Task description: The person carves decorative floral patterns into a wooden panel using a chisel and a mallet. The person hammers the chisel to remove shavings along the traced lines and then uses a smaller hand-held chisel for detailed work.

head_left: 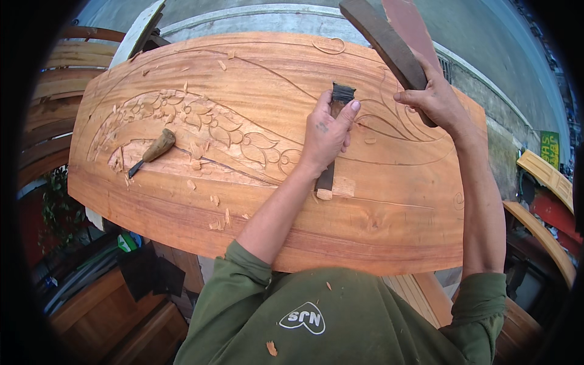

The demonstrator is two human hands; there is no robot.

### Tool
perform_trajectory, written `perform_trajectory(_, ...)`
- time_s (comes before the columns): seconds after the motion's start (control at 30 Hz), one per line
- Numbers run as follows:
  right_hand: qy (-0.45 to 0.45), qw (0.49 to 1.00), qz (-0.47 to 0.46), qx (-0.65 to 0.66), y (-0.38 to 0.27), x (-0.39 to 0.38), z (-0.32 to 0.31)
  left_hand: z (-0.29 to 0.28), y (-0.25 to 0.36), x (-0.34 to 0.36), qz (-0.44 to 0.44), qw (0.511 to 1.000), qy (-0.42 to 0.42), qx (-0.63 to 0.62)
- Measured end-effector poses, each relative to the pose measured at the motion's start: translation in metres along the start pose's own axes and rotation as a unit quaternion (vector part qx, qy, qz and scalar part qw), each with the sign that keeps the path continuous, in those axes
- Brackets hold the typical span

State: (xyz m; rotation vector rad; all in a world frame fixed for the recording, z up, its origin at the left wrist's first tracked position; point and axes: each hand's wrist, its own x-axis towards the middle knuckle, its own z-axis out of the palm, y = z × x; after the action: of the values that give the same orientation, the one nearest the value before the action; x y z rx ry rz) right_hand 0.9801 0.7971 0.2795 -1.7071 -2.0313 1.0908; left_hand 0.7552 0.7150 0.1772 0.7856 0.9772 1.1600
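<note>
A large wooden panel (377,219) with carved floral outlines and curves spans the view, wood shavings on it. My left hand (328,128) grips an upright chisel (325,173), its black-wrapped top (344,91) above my thumb and its flat end low on the panel beside a pale shaving. My right hand (432,97) is closed on a long dark wooden bar (383,42), raised at upper right of the chisel, with a reddish flat piece (407,21) behind it. A second chisel (158,148) with a wooden handle lies on the carved area at the left.
Wooden slats (67,97) stand at the left, with dark wooden pieces (103,304) below. At the right are yellow wooden pieces (544,176) and a green sign (549,149). Grey pavement (255,13) lies beyond the panel's far edge; my shirt front fills the bottom.
</note>
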Motion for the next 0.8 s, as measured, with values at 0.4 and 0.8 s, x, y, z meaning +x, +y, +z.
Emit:
perform_trajectory(0.4, -0.111, 0.991, -0.068, -0.044, -0.010, -0.029, -0.003, -0.007, 0.032, -0.007, -0.029, 0.999, -0.010, -0.020)
perform_trajectory(0.8, 0.203, 0.966, -0.062, 0.150, 0.000, -0.022, -0.022, 0.015, 0.001, 0.041, 0.016, 0.999, 0.032, 0.006)
